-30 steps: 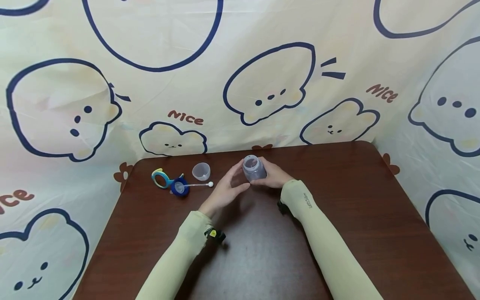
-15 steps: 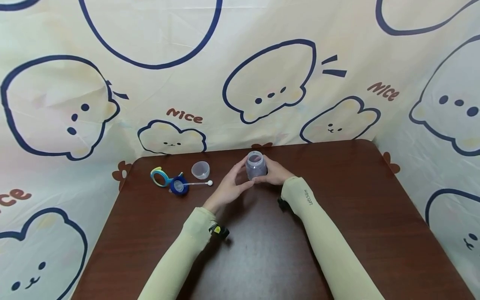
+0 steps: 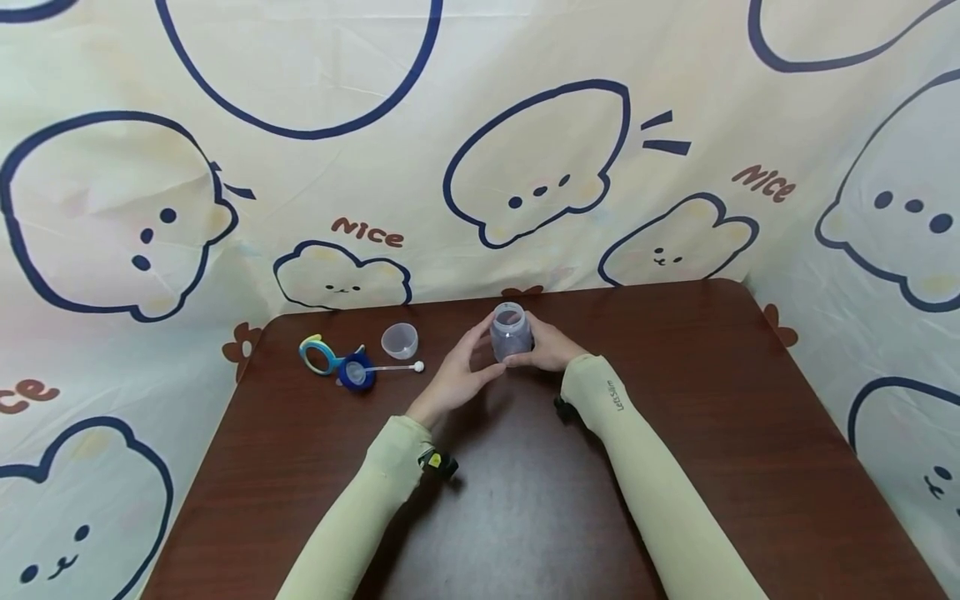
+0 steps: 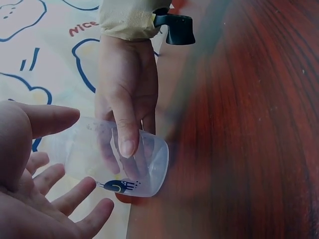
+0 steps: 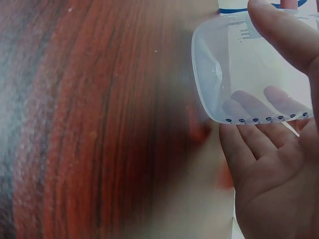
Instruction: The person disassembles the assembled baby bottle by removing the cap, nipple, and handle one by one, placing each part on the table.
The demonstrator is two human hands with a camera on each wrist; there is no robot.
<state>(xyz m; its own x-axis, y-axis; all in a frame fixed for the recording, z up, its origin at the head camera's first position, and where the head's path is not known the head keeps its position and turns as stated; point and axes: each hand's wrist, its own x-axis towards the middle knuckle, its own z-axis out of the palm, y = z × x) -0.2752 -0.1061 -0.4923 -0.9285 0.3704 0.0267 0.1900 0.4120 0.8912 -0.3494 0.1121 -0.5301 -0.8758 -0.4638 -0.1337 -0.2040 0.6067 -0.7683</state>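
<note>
A clear, wide-mouthed baby bottle (image 3: 511, 332) stands mouth up between my hands at the back of the table. Markings show on its wall in both wrist views. My right hand (image 3: 553, 346) grips it from the right, thumb (image 4: 125, 127) on one side and fingers (image 5: 249, 144) on the other. From the left, my left hand (image 3: 454, 377) reaches around it with loosely spread fingers (image 4: 82, 196); whether they all touch the wall, I cannot tell. No lid covers the bottle's mouth. Whether its base rests on the table is unclear.
Left of my hands lie a blue ring cap (image 3: 356, 372) with a clear straw (image 3: 390, 367) ending in a white ball, and a blue and yellow handle piece (image 3: 318, 356). A clear cup-shaped cover (image 3: 400, 341) stands behind them. A printed cloth (image 3: 510, 150) hangs behind the table (image 3: 675, 367).
Over the last second the bottle has shifted slightly right and come more upright, both hands moving with it. Between half a second ago and now almost nothing differs.
</note>
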